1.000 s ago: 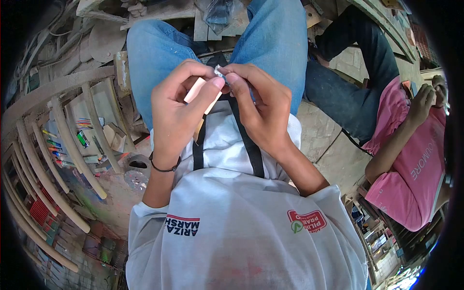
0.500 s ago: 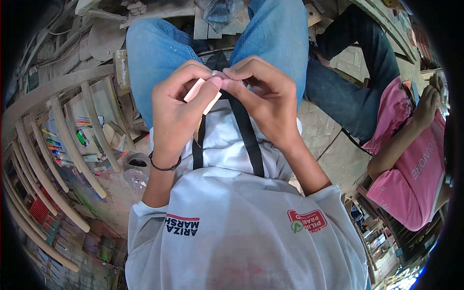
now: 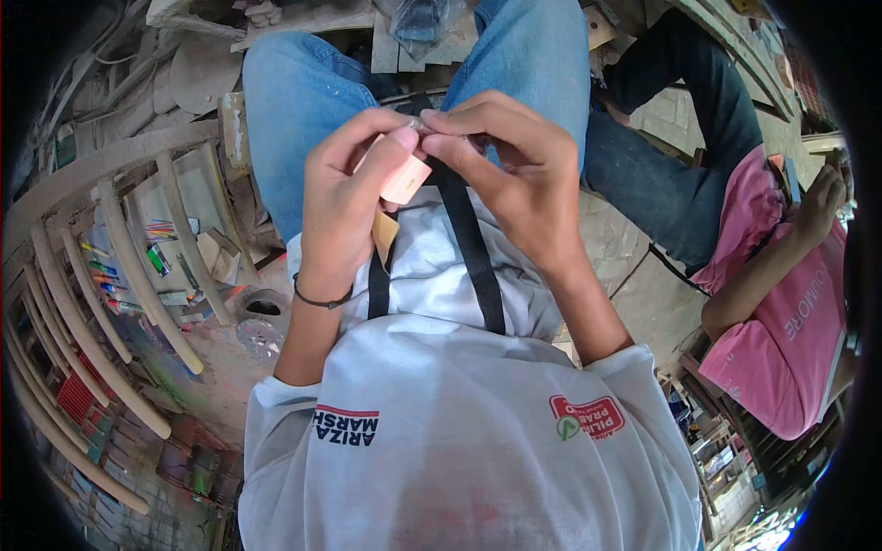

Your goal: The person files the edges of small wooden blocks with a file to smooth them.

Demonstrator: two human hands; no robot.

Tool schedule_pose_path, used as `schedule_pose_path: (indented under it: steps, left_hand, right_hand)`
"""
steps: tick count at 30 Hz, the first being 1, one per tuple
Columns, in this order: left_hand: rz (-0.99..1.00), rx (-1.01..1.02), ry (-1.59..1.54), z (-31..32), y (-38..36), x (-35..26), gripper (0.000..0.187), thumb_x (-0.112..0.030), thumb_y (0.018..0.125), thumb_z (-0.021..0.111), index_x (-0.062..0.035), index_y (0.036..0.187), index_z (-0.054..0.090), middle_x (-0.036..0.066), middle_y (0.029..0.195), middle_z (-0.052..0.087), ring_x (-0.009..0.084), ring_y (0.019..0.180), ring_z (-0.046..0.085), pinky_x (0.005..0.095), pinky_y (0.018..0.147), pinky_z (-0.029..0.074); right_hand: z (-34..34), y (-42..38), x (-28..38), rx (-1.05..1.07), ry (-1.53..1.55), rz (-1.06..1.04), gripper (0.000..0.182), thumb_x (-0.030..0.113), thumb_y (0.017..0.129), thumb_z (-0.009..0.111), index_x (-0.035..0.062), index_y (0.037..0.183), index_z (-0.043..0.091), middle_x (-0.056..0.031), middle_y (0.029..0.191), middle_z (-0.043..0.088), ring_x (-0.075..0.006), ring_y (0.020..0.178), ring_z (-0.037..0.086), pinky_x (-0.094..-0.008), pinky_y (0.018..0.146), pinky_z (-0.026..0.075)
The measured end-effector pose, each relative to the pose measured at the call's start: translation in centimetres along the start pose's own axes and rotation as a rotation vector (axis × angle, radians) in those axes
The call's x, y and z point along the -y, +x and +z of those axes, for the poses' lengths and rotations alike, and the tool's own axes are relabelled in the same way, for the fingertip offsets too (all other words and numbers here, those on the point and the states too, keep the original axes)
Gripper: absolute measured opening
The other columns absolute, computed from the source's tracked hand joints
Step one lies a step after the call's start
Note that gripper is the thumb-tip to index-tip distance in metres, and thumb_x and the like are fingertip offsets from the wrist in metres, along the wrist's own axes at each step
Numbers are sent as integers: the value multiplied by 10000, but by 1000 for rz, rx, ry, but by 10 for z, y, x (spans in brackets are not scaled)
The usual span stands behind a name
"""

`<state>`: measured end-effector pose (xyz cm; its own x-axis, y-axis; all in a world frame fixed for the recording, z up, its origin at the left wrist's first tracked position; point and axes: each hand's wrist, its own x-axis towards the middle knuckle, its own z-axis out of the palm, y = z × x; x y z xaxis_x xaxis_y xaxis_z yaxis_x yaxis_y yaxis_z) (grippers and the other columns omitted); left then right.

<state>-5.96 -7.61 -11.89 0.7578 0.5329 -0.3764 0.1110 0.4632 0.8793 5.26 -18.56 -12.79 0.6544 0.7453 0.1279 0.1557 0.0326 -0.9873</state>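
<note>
My left hand (image 3: 354, 184) is closed around a small pale wooden block (image 3: 405, 180), its flat face with a small mark showing below the thumb. A thin yellowish piece (image 3: 384, 237) sticks out under the same palm. Between the thumb and forefinger tips of my right hand (image 3: 514, 161) is a tiny clear or greyish bit (image 3: 420, 126), which also touches my left fingertips. It is too small to make out. Both hands meet above my lap, in front of the black straps (image 3: 469, 248) on my white shirt.
A curved wooden slatted frame (image 3: 119, 266) stands at the left, with pens (image 3: 101, 271) behind its slats. At the right sits a person in a pink shirt (image 3: 781, 340). A clear plastic bag (image 3: 418, 28) lies on boards beyond my knees.
The wooden block has turned so that its flat face shows more. Both hands have shifted slightly to the right, and more of the yellowish piece is visible.
</note>
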Motion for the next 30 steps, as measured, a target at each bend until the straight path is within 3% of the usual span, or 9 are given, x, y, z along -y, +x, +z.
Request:
schedule_pose_path:
  steps: [1,4,15,17,24,26,30]
  left_hand:
    - [-85,-21,-53,1,-1,-2,173,-157,897,546,0,885,618,22,746,589,36,580,492,179,459,345]
    - [-89,-70,-163,5,5,-3,272,-226,923,487,11,885,614,45,723,591,52,523,464,192,413,309]
    - [-90,-296,-132,10,4,-4,302,-222,935,429,15,828,581,82,713,588,70,484,433,198,413,316]
    - [38,-225,-40,8,3,-1,275,-192,945,389,1,803,524,88,727,593,67,486,434,196,425,336]
    - [303,-259,157,8,1,10,218,-118,947,317,2,846,469,112,776,592,90,530,452,223,476,375]
    - [541,-287,276,6,4,16,189,-89,939,327,6,846,463,137,811,590,128,590,484,256,533,413]
    - [686,-294,401,7,6,16,165,-64,933,336,12,850,458,152,829,588,161,643,514,281,585,439]
  right_hand:
    - [-1,1,0,-17,14,-28,126,-24,736,682,-29,862,672,-99,789,647,-169,678,600,-260,600,464]
    - [-2,-1,5,-25,12,-70,98,-48,729,676,-29,824,661,-94,787,635,-172,694,606,-263,613,468]
    - [11,-4,17,89,-131,-94,131,-61,724,652,-11,845,640,-116,773,602,-251,683,620,-303,588,485]
    - [9,-1,20,113,-183,-50,103,-39,735,650,-17,834,630,-124,760,595,-253,669,620,-318,583,484]
    - [7,2,26,177,-194,-43,94,-11,750,641,-22,840,617,-161,727,593,-259,622,600,-313,565,469]
    - [7,2,28,232,-64,192,60,2,784,614,-35,831,604,-128,683,599,-207,588,587,-282,553,457]
    - [8,6,26,223,238,418,61,16,819,584,-40,797,596,-60,646,587,-125,555,539,-247,515,427]
